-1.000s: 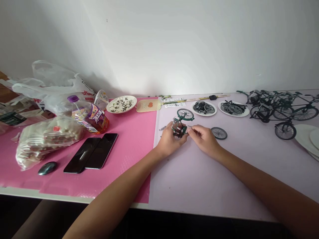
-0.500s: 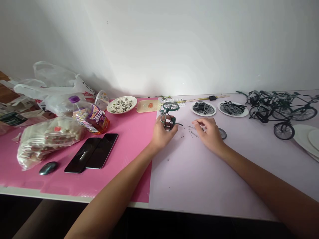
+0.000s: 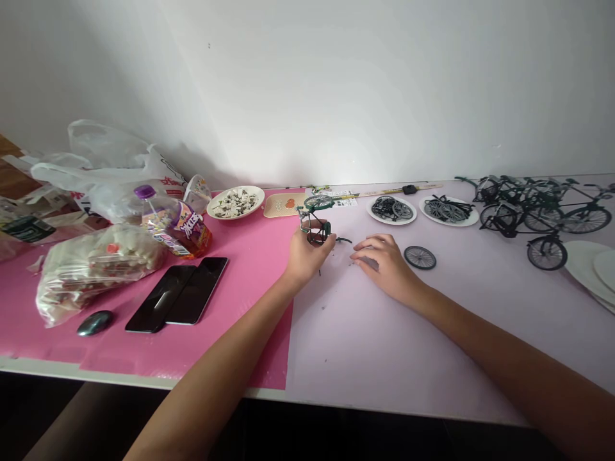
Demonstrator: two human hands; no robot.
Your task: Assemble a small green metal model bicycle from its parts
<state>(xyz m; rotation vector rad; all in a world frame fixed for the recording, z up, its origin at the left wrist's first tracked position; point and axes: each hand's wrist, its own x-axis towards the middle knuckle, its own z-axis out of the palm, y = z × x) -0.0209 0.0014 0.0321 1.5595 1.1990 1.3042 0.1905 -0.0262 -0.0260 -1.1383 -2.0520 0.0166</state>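
My left hand (image 3: 310, 256) is closed round a dark green model bicycle (image 3: 327, 229). One wheel (image 3: 319, 203) lies nearly flat at the top of it, and a thin curved piece sticks out to the right. My right hand (image 3: 384, 264) is lowered to the table just right of the bicycle, fingers apart and bent, with tips close to tiny dark parts (image 3: 350, 264). Nothing shows between those fingers. A loose spoked wheel (image 3: 420, 257) lies right of this hand. The thin metal pins are hidden behind it.
Two plates of bicycle parts (image 3: 391, 210) (image 3: 449, 210) stand at the back. Several model bicycles (image 3: 542, 211) crowd the right, beside white plates (image 3: 590, 266). Leftward are a bowl of small pieces (image 3: 236, 203), a drink bottle (image 3: 175, 224), two phones (image 3: 177, 294) and a mouse (image 3: 95, 323).
My right hand has moved left and its fingers have spread from a pinch, uncovering the whole loose wheel. My left hand has shifted slightly left with the bicycle, which is tilted more.
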